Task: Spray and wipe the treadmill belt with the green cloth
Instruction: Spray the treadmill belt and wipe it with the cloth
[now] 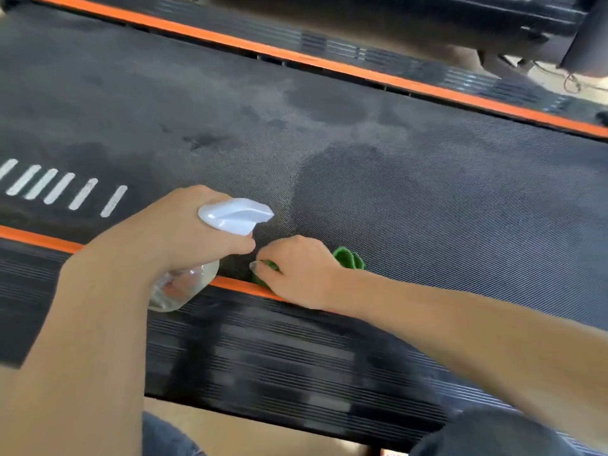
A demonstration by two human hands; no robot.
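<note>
The dark textured treadmill belt (411, 192) fills the middle of the view, with greyish dusty patches and darker wiped areas. My left hand (184, 225) grips a clear spray bottle (184, 287) with a white trigger head (235, 215), its nozzle pointing right over the belt. My right hand (296, 271) holds the bunched green cloth (348, 258) down on the belt, right at the near orange edge. Most of the cloth is hidden under the hand.
Orange strips (329, 65) border the belt on the far and near sides. A black ribbed side rail (279, 357) runs along the near side. White stripe markings (65, 189) sit on the belt at left. My knees (493, 436) show at the bottom.
</note>
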